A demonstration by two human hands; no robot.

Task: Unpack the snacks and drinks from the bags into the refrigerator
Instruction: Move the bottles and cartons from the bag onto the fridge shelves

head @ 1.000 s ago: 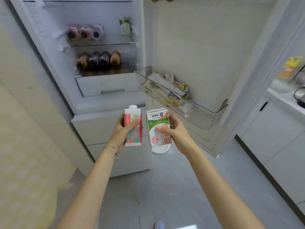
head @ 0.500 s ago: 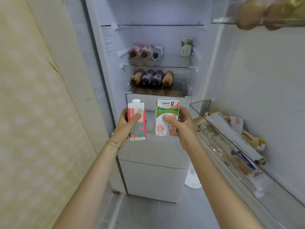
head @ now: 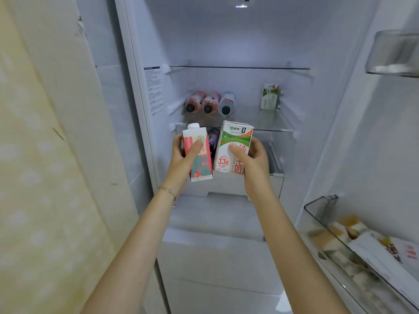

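While the left hand [head: 181, 160] grips a pink carton [head: 203, 165] and the right hand [head: 254, 165] grips a green-white milk carton [head: 235, 137], both upright and side by side, neither is placed yet. Since a second ago the view has swung from the door bin [head: 322, 206] to face the open refrigerator [head: 226, 30], and the cartons are now raised before the middle shelf [head: 274, 130]. Placing likely comes next; three bottles [head: 209, 103] lie there, with room to their right.
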